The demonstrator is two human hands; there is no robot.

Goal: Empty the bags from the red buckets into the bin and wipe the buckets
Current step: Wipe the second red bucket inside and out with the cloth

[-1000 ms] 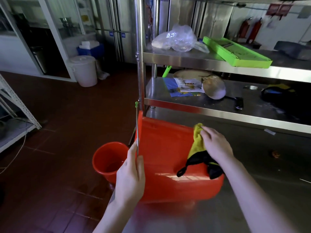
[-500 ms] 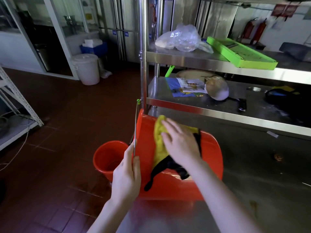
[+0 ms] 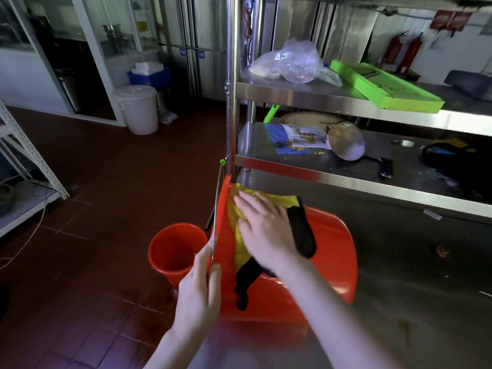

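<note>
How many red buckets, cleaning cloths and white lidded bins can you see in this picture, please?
Red buckets: 2 (one lying on its side, one upright)
Yellow-and-black cloths: 1
White lidded bins: 1
Total: 4

Red bucket (image 3: 332,251) and a second red bucket (image 3: 173,251); yellow-and-black cloth (image 3: 302,233); lime-green tray (image 3: 386,89); white bin (image 3: 138,110); reddish-brown floor tiles (image 3: 106,182).

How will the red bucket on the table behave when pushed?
Likely to roll: the bucket lies on its side on a smooth steel table, and the left hand holds its wire handle. Probably light plastic, so the right hand pressing the cloth could skid it.
</note>
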